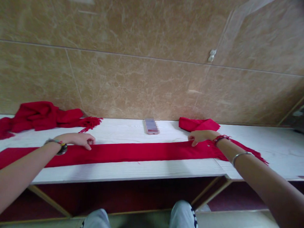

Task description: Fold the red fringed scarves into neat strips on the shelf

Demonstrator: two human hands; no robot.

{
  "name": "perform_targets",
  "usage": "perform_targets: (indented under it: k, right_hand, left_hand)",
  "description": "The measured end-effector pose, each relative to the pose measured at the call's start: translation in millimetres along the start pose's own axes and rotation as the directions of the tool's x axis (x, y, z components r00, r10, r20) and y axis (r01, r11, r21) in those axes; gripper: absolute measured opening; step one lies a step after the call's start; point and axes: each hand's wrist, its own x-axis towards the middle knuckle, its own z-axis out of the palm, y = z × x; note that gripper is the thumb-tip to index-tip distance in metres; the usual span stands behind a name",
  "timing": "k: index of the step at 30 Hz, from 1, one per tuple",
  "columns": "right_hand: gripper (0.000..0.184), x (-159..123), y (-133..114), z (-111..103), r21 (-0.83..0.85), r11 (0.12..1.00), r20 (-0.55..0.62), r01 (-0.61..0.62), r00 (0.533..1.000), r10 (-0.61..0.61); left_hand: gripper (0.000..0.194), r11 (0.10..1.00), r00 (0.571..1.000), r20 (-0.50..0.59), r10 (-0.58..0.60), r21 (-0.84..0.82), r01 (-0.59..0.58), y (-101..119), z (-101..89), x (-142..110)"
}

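Note:
A long red scarf (139, 152) lies stretched flat along the white table (128, 172), its fringed end at the right. My left hand (78, 139) rests on the scarf's upper edge at the left, fingers curled and pinching the cloth. At the right, my right hand (200, 136) grips the same upper edge near the fringe with bent fingers. Both wrists wear bracelets.
A crumpled red scarf (39, 116) lies at the back left by the marble wall. A folded red scarf (198, 124) sits at the back right. A phone (151, 126) lies between them. My knees (184, 219) show below the table's front edge.

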Motion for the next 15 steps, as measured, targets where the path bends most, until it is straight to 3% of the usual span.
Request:
perform_targets:
  k: [3,7,9,12,15]
  right_hand:
    - [0.016,-5,-13,-28,0.075,0.996,0.139,0.054,0.988,-0.064]
    - [0.034,-1,-51,-70,0.205,0.972,0.068,0.116,0.989,-0.132]
    - [0.032,12,-82,-80,0.362,0.927,0.070,0.099,0.989,-0.133]
    - [0.020,39,-142,-68,0.578,0.814,0.120,0.061,0.980,-0.159]
    - [0.011,65,-199,-33,0.693,0.721,0.164,0.002,0.973,-0.161]
  left_hand:
    - [0.024,0.998,0.997,-0.050,0.060,0.030,-0.059,8,-0.7,11]
    - [0.028,0.989,0.976,-0.158,0.150,0.026,-0.148,40,-4.1,33]
    - [0.029,0.982,0.954,-0.235,0.188,0.027,-0.187,63,-2.9,49]
    - [0.030,0.975,0.894,-0.393,0.213,0.032,-0.219,95,3.2,72]
    - [0.034,0.970,0.816,-0.556,0.158,-0.067,-0.233,110,7.1,82]
